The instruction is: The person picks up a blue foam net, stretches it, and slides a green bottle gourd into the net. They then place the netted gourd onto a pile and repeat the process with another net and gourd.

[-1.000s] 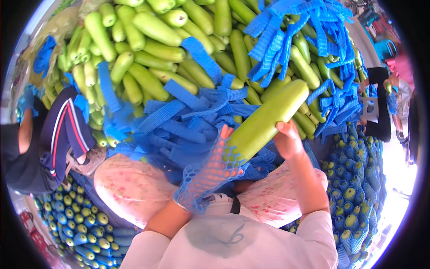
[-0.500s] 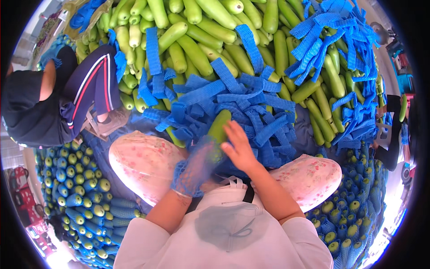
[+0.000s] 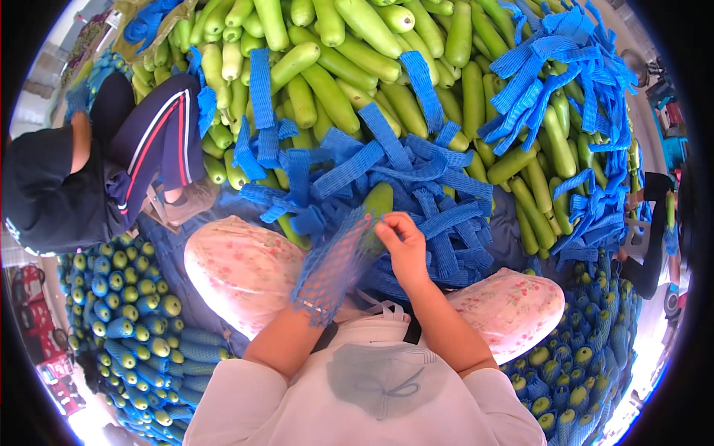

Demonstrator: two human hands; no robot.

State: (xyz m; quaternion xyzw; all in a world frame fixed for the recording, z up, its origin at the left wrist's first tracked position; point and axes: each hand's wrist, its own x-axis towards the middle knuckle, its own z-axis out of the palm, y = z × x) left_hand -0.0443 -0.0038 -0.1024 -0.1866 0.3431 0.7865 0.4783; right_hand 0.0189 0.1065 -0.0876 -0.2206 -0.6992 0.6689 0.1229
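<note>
A blue foam net sleeve (image 3: 316,290), stretched wide, covers my left hand (image 3: 338,260) and wrist. Inside that mesh my left hand is closed around the lower part of a green gourd (image 3: 380,198), whose rounded top sticks out of the net, tilted away from me. My left fingers show only dimly through the blurred mesh. At the gourd's right side is my right hand (image 3: 405,244), thumb and fingers bent together on the sleeve's edge. Just beyond both hands lies a heap of flat blue net sleeves (image 3: 439,175).
A large pile of bare green gourds (image 3: 327,89) fills the far side, with more blue sleeves (image 3: 587,67) at far right. Netted gourds (image 3: 130,297) are stacked at left and more netted gourds (image 3: 576,357) at right. Another person (image 3: 56,186) sits at left.
The blue sleeve has been drawn farther up along the gourd. My right hand has gone from spread fingers beside the gourd to bent fingers at the net's edge.
</note>
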